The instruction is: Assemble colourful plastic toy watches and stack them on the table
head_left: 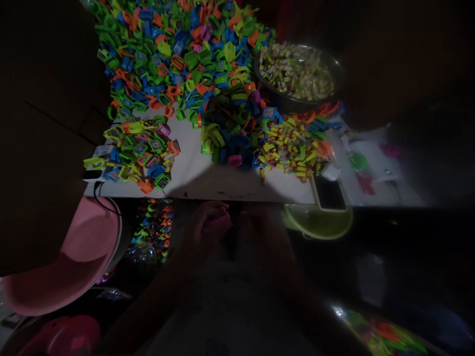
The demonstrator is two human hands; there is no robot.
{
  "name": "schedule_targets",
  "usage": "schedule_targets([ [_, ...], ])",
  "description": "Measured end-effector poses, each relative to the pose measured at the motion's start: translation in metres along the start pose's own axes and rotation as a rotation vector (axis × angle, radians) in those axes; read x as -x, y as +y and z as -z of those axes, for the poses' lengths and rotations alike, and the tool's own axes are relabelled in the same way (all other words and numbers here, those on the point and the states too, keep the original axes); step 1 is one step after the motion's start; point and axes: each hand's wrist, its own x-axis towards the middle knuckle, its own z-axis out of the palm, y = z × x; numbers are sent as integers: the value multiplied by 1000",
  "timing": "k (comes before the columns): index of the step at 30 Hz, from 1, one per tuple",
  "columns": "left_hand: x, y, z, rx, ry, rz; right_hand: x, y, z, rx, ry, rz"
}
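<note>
Just below the table's front edge, my left hand (206,222) is closed around a pink toy watch (219,220). My right hand (256,222) is close beside it on the right, dark and smeared, so its fingers do not show clearly. Beyond the hands, a big heap of colourful plastic toy watches (178,59) covers the back of the white table (189,138). A smaller group of toy watches (144,153) lies at the front left. Small yellow wrapped candies (287,148) are piled to the right of the middle.
A metal bowl (297,102) full of small wrapped pieces stands at the back right. A phone (330,194) with a white case on it lies at the front edge, above a green basin (322,225). Pink tubs (89,237) stand lower left. Bagged colourful pieces (386,333) lie lower right.
</note>
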Motion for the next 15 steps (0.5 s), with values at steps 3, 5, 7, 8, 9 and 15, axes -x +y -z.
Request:
schedule_targets([
  [3, 0, 1, 3, -30, 16, -89, 5, -4, 0, 22, -38, 1],
  [5, 1, 3, 4, -91, -42, -117, 7, -4, -2, 3, -21, 13],
  [7, 1, 6, 6, -142, -165, -127, 7, -1, -5, -22, 30, 14],
  [8, 2, 8, 7, -160, -218, -132, 8, 0, -6, -33, 58, 16],
  [9, 2, 10, 8, -177, -248, -140, 8, 1, -7, -43, 77, 26],
  [15, 6, 18, 7, -178, -244, -84, 7, 0, -4, -49, 95, 101],
])
